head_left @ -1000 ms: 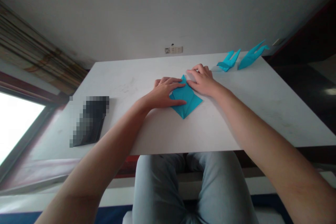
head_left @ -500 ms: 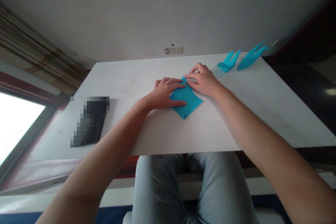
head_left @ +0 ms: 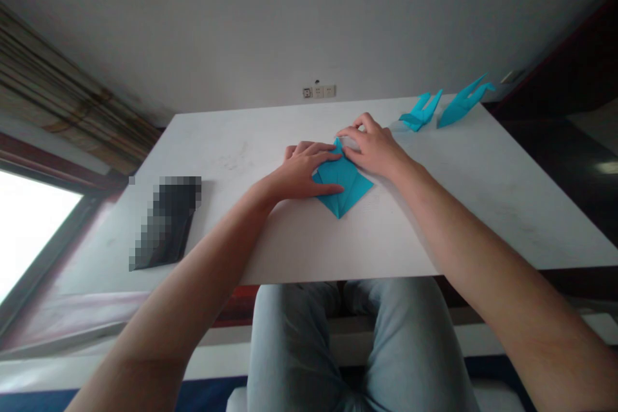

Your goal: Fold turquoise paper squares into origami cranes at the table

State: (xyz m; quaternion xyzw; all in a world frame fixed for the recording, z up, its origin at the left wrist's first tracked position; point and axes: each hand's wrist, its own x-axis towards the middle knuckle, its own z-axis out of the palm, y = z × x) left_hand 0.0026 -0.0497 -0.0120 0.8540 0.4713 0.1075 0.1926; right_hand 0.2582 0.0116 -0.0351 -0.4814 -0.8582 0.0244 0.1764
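Observation:
A half-folded sheet of blue paper (head_left: 344, 185) lies flat near the middle of the white table (head_left: 434, 206). My left hand (head_left: 302, 172) rests on its left side, fingers stretched out flat and pressing it down. My right hand (head_left: 371, 149) is at the paper's far tip, fingers curled and pinched together on that tip. The part of the paper under both hands is hidden.
Two finished blue paper figures (head_left: 421, 112) (head_left: 462, 102) stand at the table's far right corner. A dark blurred object (head_left: 167, 222) lies on the left side of the table. A wall socket (head_left: 319, 91) sits behind the far edge. My knees (head_left: 357, 347) are under the near edge.
My right hand's fingers have curled in and shifted slightly left along the paper's far tip. The left hand and the paper have stayed in place.

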